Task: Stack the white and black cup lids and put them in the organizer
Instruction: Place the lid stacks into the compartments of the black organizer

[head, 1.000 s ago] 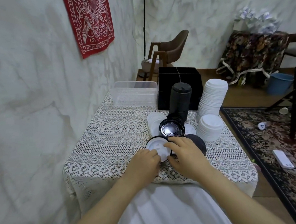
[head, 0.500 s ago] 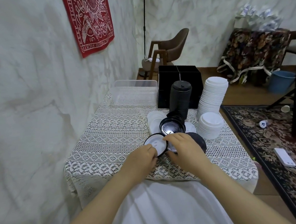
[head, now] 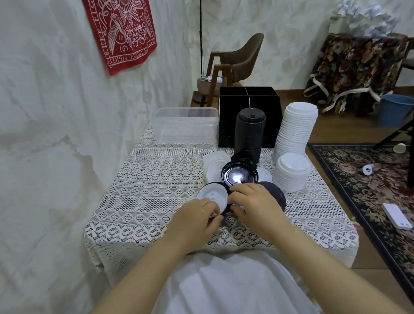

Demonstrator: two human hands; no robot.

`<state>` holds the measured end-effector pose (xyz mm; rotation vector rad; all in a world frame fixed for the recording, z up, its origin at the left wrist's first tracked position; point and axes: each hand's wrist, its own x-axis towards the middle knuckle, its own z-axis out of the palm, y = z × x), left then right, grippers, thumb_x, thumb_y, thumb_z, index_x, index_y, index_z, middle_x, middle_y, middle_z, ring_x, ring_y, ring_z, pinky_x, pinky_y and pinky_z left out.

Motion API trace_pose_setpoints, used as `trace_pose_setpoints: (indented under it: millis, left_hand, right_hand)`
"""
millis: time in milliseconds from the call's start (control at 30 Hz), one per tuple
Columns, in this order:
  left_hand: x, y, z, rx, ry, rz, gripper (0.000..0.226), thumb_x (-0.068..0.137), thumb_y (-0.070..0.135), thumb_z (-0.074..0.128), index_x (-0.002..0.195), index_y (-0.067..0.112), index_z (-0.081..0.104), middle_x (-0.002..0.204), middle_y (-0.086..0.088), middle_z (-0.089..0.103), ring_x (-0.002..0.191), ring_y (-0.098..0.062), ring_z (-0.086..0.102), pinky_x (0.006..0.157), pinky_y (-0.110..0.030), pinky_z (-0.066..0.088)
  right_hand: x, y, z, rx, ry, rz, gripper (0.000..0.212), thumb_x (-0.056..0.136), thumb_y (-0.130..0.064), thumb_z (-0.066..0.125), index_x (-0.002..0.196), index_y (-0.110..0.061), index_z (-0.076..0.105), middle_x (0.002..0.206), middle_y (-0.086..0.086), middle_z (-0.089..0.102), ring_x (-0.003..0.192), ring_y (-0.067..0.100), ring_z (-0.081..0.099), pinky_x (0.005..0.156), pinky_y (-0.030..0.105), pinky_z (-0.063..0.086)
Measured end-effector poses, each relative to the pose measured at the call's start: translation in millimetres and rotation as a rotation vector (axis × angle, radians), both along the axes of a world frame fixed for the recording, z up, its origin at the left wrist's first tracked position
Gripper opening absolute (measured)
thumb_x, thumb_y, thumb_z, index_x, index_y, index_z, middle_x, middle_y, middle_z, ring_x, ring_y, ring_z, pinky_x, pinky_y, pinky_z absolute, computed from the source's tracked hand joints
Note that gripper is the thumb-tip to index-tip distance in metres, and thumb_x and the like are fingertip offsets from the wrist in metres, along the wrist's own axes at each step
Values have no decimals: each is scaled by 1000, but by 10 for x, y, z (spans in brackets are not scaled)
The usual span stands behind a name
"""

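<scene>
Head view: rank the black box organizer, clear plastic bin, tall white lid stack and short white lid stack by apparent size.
1. Black box organizer, largest.
2. Clear plastic bin and tall white lid stack: too alike to rank.
3. Short white lid stack, smallest, though nearest the camera.

The black organizer [head: 248, 119], a square open-topped box, is stood upright. Against its front a tall black lid stack [head: 249, 131] is piled. At its front right corner a tall white lid stack [head: 294, 128] is set, with a short white lid stack [head: 291, 171] nearer. Farther out from the organizer, an upturned black lid [head: 239, 175] is laid, and farthest out a single white lid [head: 212, 197] is gripped by the left hand [head: 195, 221].
</scene>
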<state>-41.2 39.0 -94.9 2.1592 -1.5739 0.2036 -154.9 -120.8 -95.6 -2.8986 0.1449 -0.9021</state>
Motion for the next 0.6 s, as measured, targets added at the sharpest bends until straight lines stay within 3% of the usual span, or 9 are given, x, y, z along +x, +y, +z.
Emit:
trace_pose_setpoints:
  millis: [200, 367, 467, 600]
  left_hand:
    - [-83, -102, 44, -49, 10, 87, 19, 96, 31, 53, 96, 17, 66, 84, 2, 64, 72, -20, 57, 64, -29, 34]
    - [-56, -109, 68, -64, -31, 79, 23, 91, 26, 50, 77, 14, 64, 68, 1, 60, 56, -22, 52, 54, -31, 37]
    - [-38, -79, 61, -99, -176, 80, 30, 89, 26, 40, 69, 15, 60, 60, 3, 55, 49, -19, 49, 50, -31, 43]
    - [15, 2, 38, -156, -356, 92, 27, 92, 21, 41, 72, 14, 58, 63, 2, 53, 54, -19, 48, 58, -32, 45]
  right_hand:
    - [-29, 21, -27, -11, -1, 17, 24, 65, -9, 86, 82, -18, 72, 102, 3, 69, 88, 30, 66, 73, 41, 54]
    - [-10, 24, -27, -50, -2, 63, 3, 81, -16, 69, 81, -19, 69, 105, -1, 67, 90, 27, 63, 73, 40, 51]
    - [-2, 51, 6, -57, 1, 57, 12, 77, -11, 78, 80, -18, 67, 106, 0, 67, 89, 27, 63, 73, 39, 51]
    - [0, 94, 63, -74, -4, 41, 18, 72, -9, 82, 74, -17, 67, 105, 2, 69, 89, 27, 65, 74, 39, 53]
